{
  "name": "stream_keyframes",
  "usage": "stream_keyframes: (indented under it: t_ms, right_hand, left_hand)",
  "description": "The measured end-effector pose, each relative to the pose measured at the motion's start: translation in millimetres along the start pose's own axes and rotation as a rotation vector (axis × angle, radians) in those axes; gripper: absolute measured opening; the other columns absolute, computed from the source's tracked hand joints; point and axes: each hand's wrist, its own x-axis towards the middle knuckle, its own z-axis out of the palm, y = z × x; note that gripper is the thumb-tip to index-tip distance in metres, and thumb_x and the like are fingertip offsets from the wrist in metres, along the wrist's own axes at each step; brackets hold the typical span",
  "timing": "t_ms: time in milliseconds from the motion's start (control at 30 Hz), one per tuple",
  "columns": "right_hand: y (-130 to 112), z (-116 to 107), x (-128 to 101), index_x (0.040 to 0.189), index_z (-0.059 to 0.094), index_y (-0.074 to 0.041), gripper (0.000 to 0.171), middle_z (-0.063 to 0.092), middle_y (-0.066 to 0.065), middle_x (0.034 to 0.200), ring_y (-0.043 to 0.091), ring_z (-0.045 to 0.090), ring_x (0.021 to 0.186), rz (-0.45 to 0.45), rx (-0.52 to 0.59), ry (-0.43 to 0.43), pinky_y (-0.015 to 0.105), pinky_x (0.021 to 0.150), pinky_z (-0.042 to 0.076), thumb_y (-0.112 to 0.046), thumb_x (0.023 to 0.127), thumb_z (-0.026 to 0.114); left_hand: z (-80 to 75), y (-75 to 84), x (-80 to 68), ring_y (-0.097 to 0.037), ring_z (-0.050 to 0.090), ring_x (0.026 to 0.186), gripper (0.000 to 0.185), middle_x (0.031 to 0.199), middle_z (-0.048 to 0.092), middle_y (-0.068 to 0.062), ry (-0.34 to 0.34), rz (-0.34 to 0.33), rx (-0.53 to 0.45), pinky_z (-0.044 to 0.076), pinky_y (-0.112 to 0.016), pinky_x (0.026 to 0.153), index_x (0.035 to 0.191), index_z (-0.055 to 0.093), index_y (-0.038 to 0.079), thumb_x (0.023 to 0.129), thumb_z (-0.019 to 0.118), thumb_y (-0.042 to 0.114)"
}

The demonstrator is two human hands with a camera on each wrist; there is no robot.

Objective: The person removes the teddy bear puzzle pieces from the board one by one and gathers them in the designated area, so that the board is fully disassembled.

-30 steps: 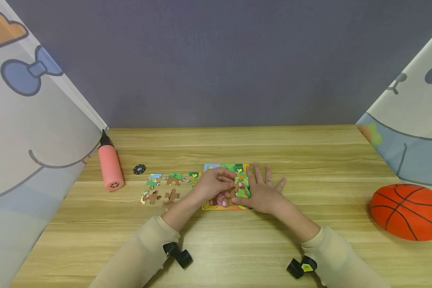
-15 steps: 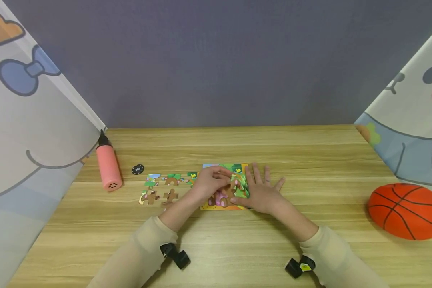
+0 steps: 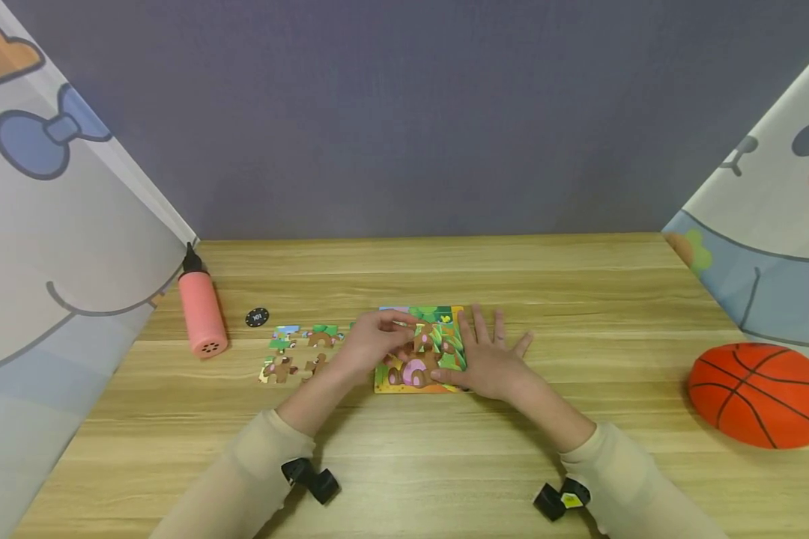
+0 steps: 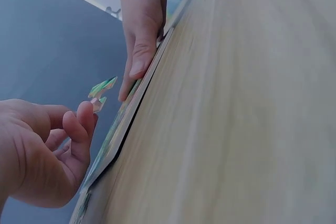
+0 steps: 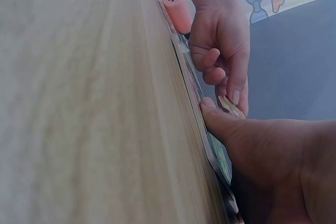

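My left hand pinches a jigsaw puzzle piece, green with brown, between thumb and fingers. In the left wrist view the piece is raised off the puzzle board, which carries a colourful bear picture. My right hand lies with its fingers spread across the board's right edge, the thumb on the picture. Left of the board lie several loose puzzle pieces, partly covered by the left hand and forearm.
A pink hand pump with a black nozzle lies at the left, beside a black round chip. An orange-red basketball, looking flattened, sits at the right. A dark wall rises behind the wooden table.
My left hand has moved to the left over the board with the puzzle piece, away from the right hand, showing more of the bear picture. My right hand stays in place.
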Motion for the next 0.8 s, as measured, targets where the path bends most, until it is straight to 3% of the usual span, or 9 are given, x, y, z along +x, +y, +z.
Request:
stream_keyframes:
  t_ms: [467,800]
  right_hand:
    - [0,-1,-1,0.162,0.003,-0.007,0.119,-0.009,0.019,0.167,0.052,-0.016,0.146,0.001,0.008,-0.005,0.087,0.094,-0.009,-0.082,0.085,0.052]
    - [0,-2,-1,0.163,0.003,-0.008,0.118,-0.010,0.019,0.167,0.052,-0.016,0.146,-0.005,0.012,-0.005,0.087,0.094,-0.009,-0.081,0.085,0.052]
  left_hand:
    - [-26.9,-2.4,-17.5,-0.019,0.065,0.063,0.026,0.097,0.069,-0.015,0.019,-0.043,-0.067,0.045,-0.023,0.049,0.122,0.069,0.003,0.096,0.067,0.006]
    - [-45.2,-9.4,-25.9,-0.019,0.065,0.065,0.025,0.095,0.071,-0.014,0.070,-0.087,0.002,0.047,-0.024,0.053,0.120,0.071,0.005,0.095,0.070,0.009]
